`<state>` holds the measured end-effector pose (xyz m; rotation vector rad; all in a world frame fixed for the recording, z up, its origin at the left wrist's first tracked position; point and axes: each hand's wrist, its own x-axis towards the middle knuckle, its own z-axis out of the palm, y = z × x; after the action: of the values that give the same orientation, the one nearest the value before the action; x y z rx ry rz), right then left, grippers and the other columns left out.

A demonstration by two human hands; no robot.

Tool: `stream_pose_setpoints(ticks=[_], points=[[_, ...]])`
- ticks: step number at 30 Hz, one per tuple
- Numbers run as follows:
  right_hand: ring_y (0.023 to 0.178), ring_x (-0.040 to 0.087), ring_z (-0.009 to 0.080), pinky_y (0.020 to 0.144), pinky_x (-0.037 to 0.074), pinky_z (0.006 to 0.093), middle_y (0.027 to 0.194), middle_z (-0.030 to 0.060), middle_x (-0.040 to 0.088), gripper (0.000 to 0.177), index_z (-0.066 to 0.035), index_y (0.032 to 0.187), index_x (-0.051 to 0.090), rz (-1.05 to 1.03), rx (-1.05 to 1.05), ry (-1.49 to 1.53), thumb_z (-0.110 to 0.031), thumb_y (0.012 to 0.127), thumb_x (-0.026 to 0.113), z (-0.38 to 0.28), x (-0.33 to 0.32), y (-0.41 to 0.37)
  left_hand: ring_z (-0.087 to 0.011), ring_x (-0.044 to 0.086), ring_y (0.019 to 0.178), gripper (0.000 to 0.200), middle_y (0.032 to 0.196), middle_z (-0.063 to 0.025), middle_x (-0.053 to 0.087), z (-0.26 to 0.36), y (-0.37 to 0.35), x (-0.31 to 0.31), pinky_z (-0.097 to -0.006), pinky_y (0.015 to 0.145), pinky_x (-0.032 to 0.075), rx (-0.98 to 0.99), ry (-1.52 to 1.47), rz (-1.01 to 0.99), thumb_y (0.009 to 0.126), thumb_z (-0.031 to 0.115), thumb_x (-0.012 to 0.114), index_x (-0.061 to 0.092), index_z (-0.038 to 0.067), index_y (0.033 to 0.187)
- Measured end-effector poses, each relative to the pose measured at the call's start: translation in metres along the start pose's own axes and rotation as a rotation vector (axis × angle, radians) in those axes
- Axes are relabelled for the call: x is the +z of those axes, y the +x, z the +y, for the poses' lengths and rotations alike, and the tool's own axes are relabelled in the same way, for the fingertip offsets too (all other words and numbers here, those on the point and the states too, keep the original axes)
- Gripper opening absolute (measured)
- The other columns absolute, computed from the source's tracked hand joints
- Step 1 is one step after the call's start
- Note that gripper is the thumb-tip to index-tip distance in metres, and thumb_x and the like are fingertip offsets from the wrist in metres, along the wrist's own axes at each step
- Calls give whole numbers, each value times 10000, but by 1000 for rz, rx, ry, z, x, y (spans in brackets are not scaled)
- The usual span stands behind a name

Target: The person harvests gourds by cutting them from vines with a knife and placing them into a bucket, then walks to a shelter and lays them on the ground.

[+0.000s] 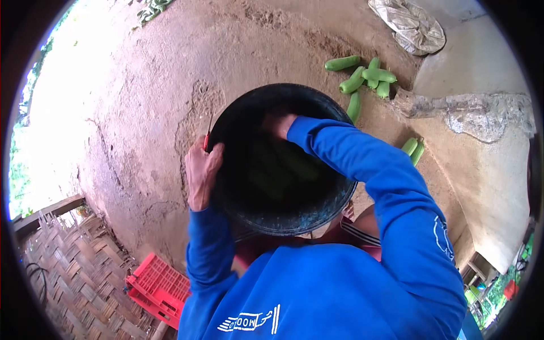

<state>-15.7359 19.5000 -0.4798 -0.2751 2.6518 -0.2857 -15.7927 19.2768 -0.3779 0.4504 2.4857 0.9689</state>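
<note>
A large black bucket (340,195) stands on the dirt ground between my knees. Dim green gourds (283,164) lie inside it. My left hand (201,170) rests against the bucket's left rim, closed on a red-handled knife (207,139) whose thin blade points upward. My right hand (277,122), in a blue sleeve, reaches down into the far side of the bucket. Its fingers are lost in the dark interior, so whether it holds anything is unclear.
Several green gourds (362,79) lie on the ground beyond the bucket, with two more (413,148) at its right. A crumpled sack (413,25) lies at the top right by a concrete ledge (487,113). A red plastic crate (158,289) and woven bamboo matting (79,266) sit at the lower left.
</note>
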Motion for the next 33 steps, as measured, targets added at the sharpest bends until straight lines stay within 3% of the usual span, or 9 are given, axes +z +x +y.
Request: stream_pose_setpoints(ticks=[2,4,10,17,20,24,28,30,33], points=[[1176,571,309,1046,401,498,1245,110,627,310,-173,1145,684,-89,102,45,-287,882,569,2,21,11,-390,581,612,399,629,-204,578,2,-1,0,-472,596,433,11,-26,4,812,372,648,604,-7,927],[1185,569,302,1035,419,497,1261,59,632,299,-214,1154,687,214,160,98,-246,919,505,6,45,13,-413,597,654,382,670,-231,593,5,-2,-1,-476,620,445,11,52,15,809,349,643,599,-15,917],[1136,594,304,943,484,493,1196,111,651,374,-157,1125,694,231,194,-4,-374,826,634,12,57,15,-439,605,723,363,744,-259,611,0,2,1,-486,658,454,-6,83,15,799,325,630,594,-22,898],[1083,620,316,896,510,484,1136,142,668,477,-119,1121,688,-63,14,-43,-432,761,696,7,26,-15,-224,559,603,296,634,-126,561,-12,8,7,-388,587,439,24,-36,51,817,308,630,599,17,866],[860,667,337,756,527,448,854,197,672,585,5,1066,644,-203,-7,404,-435,694,743,6,-111,-108,-177,528,582,276,620,-66,541,-8,6,5,-357,563,423,29,-94,16,828,292,624,613,22,880],[841,649,234,734,525,381,898,129,677,616,13,1112,612,-239,13,965,-445,721,742,45,-165,-198,-178,536,587,277,635,-70,557,-12,9,7,-348,564,427,32,-104,28,826,274,628,632,18,932],[884,651,207,795,527,350,1025,97,670,597,-3,1168,596,189,106,1380,-403,748,736,111,-114,-264,-184,537,604,297,679,-87,578,-27,15,10,-349,576,435,0,-65,35,819,266,631,636,9,968],[962,643,207,876,512,336,1137,94,644,613,-19,1237,565,458,381,1753,-373,767,736,137,-81,-283,-190,543,656,342,720,-98,589,-26,15,7,-358,615,443,-23,-60,-3,821,293,620,636,-7,985],[1019,631,229,925,498,355,1149,113,638,643,-34,1267,555,477,617,1915,-395,772,750,200,8,-286,-196,532,733,397,759,-98,578,-28,15,-1,-352,676,436,27,-147,-107,859,335,575,621,-36,995]])
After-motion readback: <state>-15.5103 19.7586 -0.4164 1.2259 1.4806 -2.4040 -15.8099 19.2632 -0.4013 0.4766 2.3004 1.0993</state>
